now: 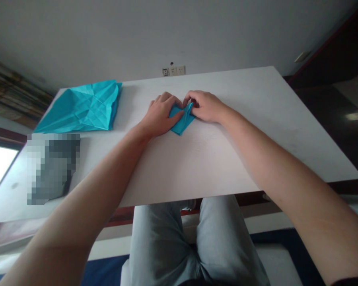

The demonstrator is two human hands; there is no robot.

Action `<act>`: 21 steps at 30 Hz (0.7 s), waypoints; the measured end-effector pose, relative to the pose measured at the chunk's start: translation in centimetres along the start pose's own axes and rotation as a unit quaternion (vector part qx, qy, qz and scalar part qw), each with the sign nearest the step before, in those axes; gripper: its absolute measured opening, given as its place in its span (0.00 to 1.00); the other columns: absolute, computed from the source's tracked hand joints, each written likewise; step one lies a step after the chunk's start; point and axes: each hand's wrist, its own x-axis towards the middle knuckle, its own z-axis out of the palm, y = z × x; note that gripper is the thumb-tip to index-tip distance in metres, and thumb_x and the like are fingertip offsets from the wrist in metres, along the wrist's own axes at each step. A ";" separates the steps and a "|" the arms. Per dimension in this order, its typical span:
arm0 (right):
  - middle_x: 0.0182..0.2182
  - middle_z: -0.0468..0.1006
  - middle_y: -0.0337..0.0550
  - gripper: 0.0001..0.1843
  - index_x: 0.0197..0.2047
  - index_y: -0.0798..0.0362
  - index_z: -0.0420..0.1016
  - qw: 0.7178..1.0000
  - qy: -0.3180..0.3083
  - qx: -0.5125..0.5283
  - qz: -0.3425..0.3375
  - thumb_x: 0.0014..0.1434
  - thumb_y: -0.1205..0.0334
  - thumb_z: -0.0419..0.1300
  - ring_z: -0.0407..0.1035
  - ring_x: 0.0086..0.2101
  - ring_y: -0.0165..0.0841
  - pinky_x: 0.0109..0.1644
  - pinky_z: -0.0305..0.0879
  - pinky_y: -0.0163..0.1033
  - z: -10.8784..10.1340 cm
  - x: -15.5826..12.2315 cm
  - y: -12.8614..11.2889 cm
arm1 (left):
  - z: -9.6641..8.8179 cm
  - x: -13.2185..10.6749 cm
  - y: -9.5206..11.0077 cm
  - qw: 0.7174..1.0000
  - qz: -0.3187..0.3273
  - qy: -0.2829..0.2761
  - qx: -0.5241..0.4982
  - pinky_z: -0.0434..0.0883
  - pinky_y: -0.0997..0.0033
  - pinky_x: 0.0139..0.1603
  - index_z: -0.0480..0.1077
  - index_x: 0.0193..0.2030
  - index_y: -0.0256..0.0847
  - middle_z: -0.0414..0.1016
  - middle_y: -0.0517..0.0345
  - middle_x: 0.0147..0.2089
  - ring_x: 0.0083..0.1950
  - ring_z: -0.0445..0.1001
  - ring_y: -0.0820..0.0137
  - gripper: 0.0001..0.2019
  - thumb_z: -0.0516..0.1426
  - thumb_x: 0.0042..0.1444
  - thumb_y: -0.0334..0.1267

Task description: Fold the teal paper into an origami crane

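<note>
Closest in, the person's light-blue trousers (164, 242) show below the edge of a white table (197, 171). On the tabletop, the left hand (158, 115) and right hand (204, 106) meet around a small piece of folded teal paper (181, 118), gripping it between them. The left hand presses down on its near side, while the right fingers (191, 96) curl over its upper point. The piece is already folded down to a narrow, pointed, layered form, though the hands hide part of it. Farther left, well apart from both hands, lies a larger creased teal origami sheet (81, 107), its grid of folds showing and its shape not yet compact. Beyond the table's far edge is a row of wall sockets (173, 70).
</note>
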 end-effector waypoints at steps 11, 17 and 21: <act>0.50 0.88 0.48 0.20 0.58 0.48 0.88 1.000 0.005 0.008 -0.003 0.65 0.71 0.69 0.76 0.48 0.46 0.58 0.69 0.49 0.0 0.0 0.0 | -0.3 -0.1 0.4 1.000 -0.003 -0.007 -0.005 0.73 0.28 0.84 0.83 0.69 0.50 0.82 0.41 0.73 0.77 0.79 0.39 0.18 0.62 0.78 0.47; 0.49 0.88 0.48 0.21 0.59 0.48 0.88 1.000 0.001 0.005 -0.001 0.64 0.70 0.68 0.76 0.47 0.47 0.57 0.69 0.50 0.1 0.1 0.2 | -0.3 -0.1 0.4 1.000 -0.005 -0.010 -0.006 0.71 0.27 0.85 0.83 0.70 0.50 0.82 0.41 0.74 0.79 0.78 0.39 0.19 0.62 0.79 0.48; 0.49 0.88 0.48 0.20 0.58 0.48 0.88 1.000 0.006 0.005 -0.004 0.64 0.69 0.69 0.76 0.47 0.47 0.57 0.69 0.50 0.1 0.1 0.2 | -0.2 -0.1 0.3 1.000 -0.010 -0.014 -0.005 0.70 0.25 0.86 0.83 0.71 0.49 0.82 0.39 0.76 0.80 0.78 0.36 0.20 0.61 0.79 0.48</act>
